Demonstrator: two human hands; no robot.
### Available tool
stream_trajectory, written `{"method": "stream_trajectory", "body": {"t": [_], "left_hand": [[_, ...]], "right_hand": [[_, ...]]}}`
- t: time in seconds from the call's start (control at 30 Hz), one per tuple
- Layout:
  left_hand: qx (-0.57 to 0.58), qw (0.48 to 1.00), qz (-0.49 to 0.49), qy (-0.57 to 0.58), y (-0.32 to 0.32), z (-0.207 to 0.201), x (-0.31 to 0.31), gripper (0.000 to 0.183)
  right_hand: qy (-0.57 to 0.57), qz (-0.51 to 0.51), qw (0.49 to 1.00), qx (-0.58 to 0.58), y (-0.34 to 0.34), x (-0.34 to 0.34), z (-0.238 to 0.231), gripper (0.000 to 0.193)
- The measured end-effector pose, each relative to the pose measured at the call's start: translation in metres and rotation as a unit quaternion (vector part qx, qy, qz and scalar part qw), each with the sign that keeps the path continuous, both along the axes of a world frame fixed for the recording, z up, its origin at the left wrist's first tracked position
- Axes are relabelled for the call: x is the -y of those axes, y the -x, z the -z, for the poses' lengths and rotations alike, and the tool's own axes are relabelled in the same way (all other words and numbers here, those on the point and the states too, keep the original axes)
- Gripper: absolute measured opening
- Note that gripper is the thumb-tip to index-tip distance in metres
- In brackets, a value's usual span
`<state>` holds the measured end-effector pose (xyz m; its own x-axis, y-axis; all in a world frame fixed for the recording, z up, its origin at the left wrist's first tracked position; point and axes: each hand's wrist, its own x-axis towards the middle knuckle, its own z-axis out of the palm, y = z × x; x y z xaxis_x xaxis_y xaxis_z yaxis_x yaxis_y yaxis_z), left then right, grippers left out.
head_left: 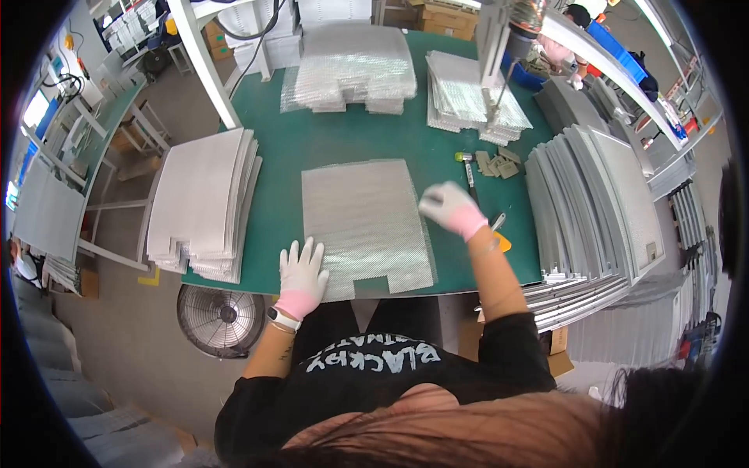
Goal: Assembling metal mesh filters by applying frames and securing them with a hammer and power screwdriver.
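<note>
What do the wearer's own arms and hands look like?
The left hand and right hand wear white gloves with pink cuffs. The left wrist has a white-strapped watch; the right, apparently, a thin bracelet. Short sleeves are black fabric. Small dark marks show on the left forearm.

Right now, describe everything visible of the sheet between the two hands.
The sheet is thin, silvery grey and roughly rectangular, mesh-like, with a notch in its near edge. It lies flat on the green table; the left hand touches its left edge near the front, the blurred right hand is beside its right edge.
</note>
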<state>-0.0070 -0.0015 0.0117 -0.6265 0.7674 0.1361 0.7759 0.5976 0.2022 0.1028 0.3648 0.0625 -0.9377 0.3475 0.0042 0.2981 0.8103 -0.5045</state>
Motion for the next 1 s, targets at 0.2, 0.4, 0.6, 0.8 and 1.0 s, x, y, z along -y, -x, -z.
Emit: {"method": "stream_trajectory", "body": {"t": [0.2,0.4,0.6,0.8,1.0], "left_hand": [[-0.007,0.997,0.044,0.058,0.019,0.008,-0.012,0.061],[0.04,0.997,0.032,0.051,0.022,0.007,0.005,0.062],[0.056,0.992,0.109,-0.006,0.045,0.017,-0.014,0.063],[0.07,0.995,0.047,0.06,0.037,-0.027,-0.016,0.053],[-0.036,0.996,0.063,0.044,0.033,-0.023,-0.032,0.057]], "right_hand": [[-0.237,0.418,0.877,-0.024,0.093,-0.148,-0.037,0.079],[-0.005,0.38,0.924,0.027,0.139,-0.2,-0.063,0.093],[-0.068,0.383,0.921,-0.028,0.081,-0.328,0.003,0.107],[0.014,0.345,0.793,-0.501,0.064,-0.18,-0.075,0.098],[0.09,0.181,0.795,-0.572,0.012,-0.031,-0.07,0.098]]}}
